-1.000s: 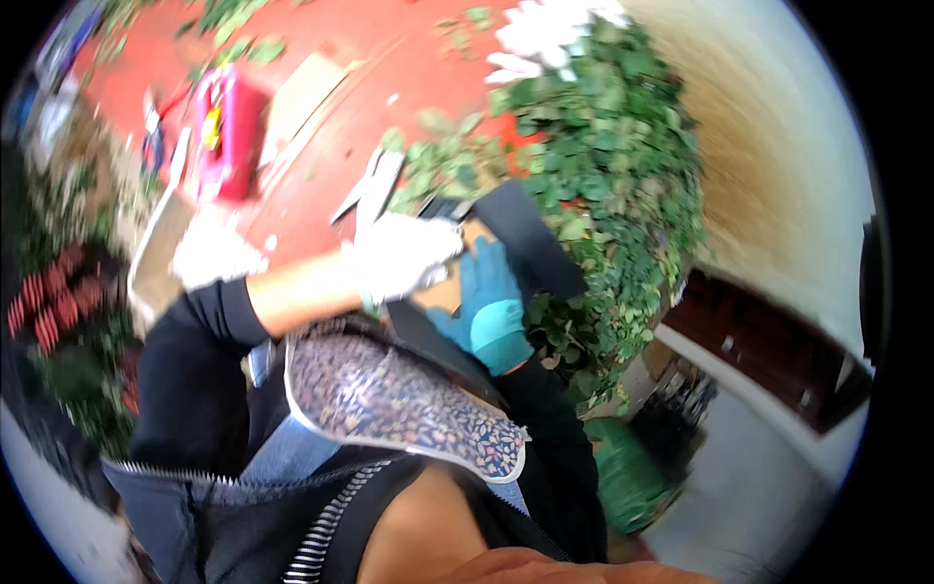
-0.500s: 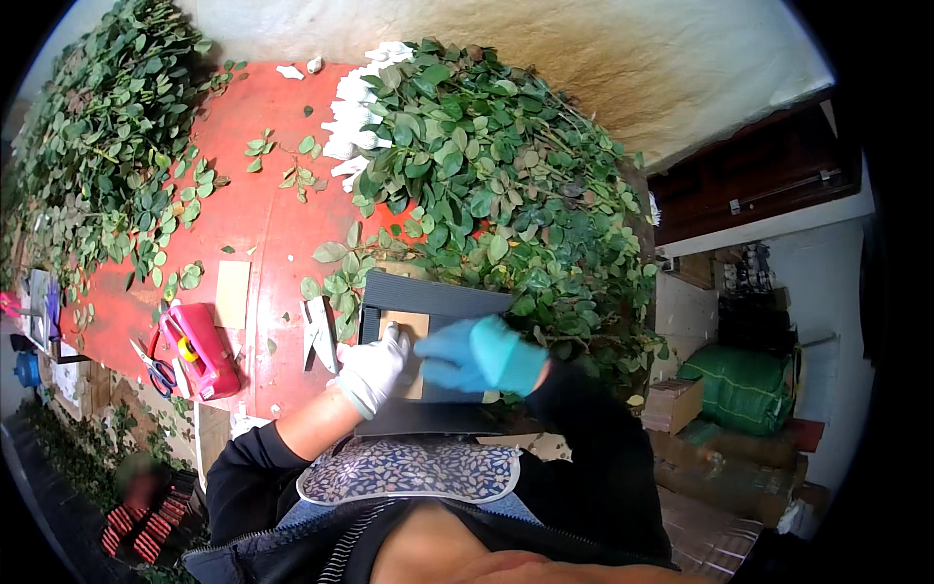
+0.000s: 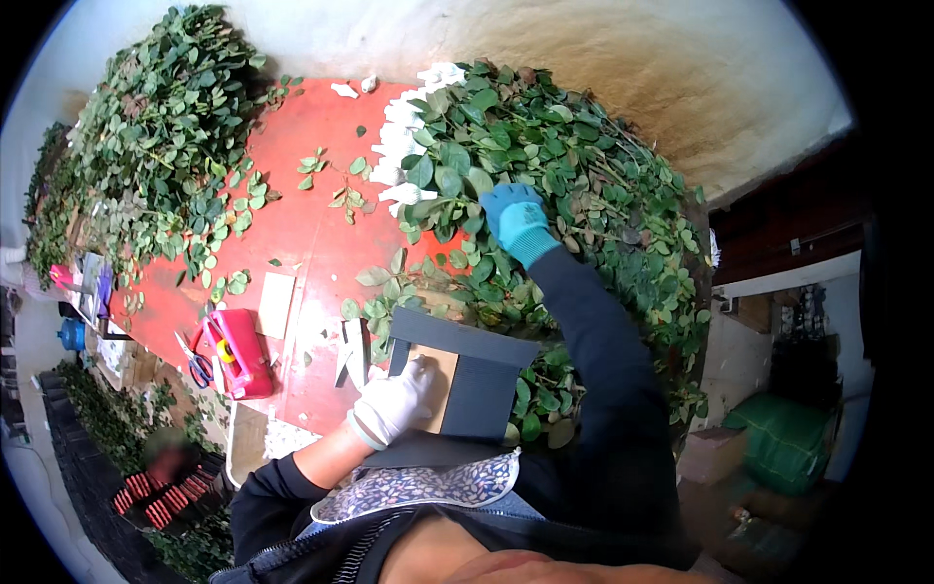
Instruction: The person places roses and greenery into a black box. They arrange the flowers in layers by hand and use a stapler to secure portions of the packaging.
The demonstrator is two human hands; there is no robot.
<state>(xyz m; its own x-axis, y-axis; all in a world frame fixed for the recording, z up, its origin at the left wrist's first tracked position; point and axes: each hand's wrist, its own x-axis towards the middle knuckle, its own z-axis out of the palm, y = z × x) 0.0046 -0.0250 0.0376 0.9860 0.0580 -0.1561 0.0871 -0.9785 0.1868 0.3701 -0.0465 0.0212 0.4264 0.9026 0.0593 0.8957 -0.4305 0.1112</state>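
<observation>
The right hand (image 3: 513, 220), fingers curled, is reaching into the leafy stems (image 3: 584, 195); the left hand (image 3: 397, 404) is pressing flat, fingers closed, on the cardboard piece (image 3: 443, 384).

Leaf-strewn red worktable against a stained pale wall

A long red table (image 3: 292, 224) runs away toward the left, bearing two big heaps of green leafy stems, one at the far left (image 3: 146, 146) and one on the right (image 3: 584, 195), with loose leaves scattered between them. Behind it rises a whitish wall (image 3: 603, 68) with a broad brown stain, lit by soft, even daylight. A red box (image 3: 238, 352) with scissors (image 3: 195, 360) beside it sits near the table's edge. To the right stand dark wooden furniture (image 3: 788, 224), a green crate (image 3: 788, 438) and cardboard boxes (image 3: 710, 453) on the floor. A blue jug (image 3: 70, 336) stands at the far left.
</observation>
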